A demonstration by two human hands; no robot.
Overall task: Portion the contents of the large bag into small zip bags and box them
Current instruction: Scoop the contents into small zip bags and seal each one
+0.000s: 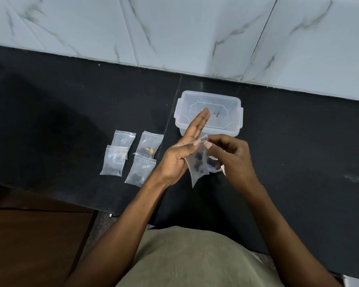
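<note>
You are well into the portioning. Four filled small zip bags lie flat on the bench [50, 104] just to the left of your left hand [180, 154]: a far-left bag [124, 138], a near-left bag [114, 162] overlapping it, a far-right bag [149, 145] with some yellow pieces among the dark ones, and a near-right bag [140, 169]. A fifth small bag [198, 167], holding dark pieces, hangs between your hands. By the look of it you are sealing its top. Boxing has not begun: the clear plastic box [208, 112] stands just beyond your hands with its lid on, and no bags show through it. Some clear plastic shows under your right hand [232, 156]; it may be the large bag, but I cannot tell.

Your left hand pinches the bag's top edge with thumb against the side of the forefinger, while the other fingers reach straight out toward the box. Your right hand has its fingers curled, thumb and forefinger pinching the same top edge at its right corner. Both forearms come up from your body and meet over the bench.
</note>
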